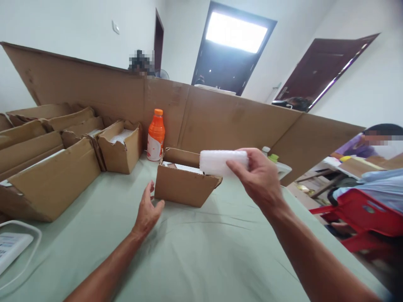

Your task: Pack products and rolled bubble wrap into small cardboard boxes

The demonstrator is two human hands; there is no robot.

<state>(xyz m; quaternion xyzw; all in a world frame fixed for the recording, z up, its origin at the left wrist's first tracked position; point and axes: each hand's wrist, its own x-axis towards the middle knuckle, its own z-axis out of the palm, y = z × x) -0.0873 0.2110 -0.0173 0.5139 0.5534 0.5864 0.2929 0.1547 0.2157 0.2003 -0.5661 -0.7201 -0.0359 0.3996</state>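
Observation:
My right hand (256, 172) grips a white, bubble-wrapped rectangular packet (217, 162) between thumb and fingers. It holds the packet in the air at the right end of an open-topped cardboard box (185, 186). Inside that box a white flat item (184, 167) shows along the rim; the rest of it is hidden. My left hand (147, 212) is at the box's left side, thumb and fingers apart, holding nothing. Whether its fingertips touch the cardboard I cannot tell.
An orange-capped bottle (155, 136) stands behind the box. Several cardboard boxes (59, 180) fill the left side. A white power strip (14, 249) with a cable lies front left. A cardboard partition (220, 113) closes off the back. At right, a person sits on a red chair (371, 214).

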